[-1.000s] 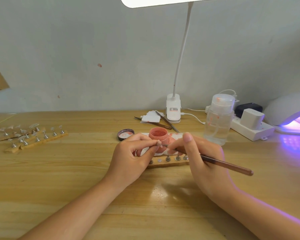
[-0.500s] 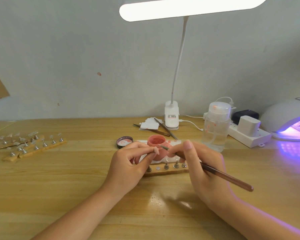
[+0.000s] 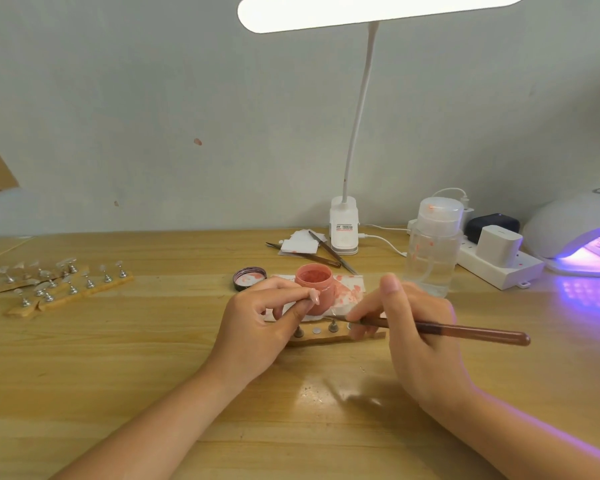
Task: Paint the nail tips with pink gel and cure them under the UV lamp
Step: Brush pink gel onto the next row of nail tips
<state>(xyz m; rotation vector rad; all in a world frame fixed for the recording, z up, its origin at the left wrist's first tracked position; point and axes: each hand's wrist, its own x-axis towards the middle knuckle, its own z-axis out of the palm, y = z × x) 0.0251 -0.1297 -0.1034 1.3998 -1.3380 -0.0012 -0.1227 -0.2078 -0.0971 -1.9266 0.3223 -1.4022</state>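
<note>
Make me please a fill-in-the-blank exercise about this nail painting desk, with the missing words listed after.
1. The right hand holds a long brown ____.
2. The small open pink gel jar stands on a stained white ____.
3. The white dome-shaped UV lamp glows ____ inside.
4. The left hand pinches a single nail ____.

Missing words: brush; tissue; purple; tip

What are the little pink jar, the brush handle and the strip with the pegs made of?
Jar: probably glass or clear plastic, since its rim looks glossy and see-through, with pink gel filling it. Brush handle: smooth, brown and shiny, maybe lacquered wood or plastic. Strip: pale wood by its colour, with small silvery pegs, likely metal.
</note>
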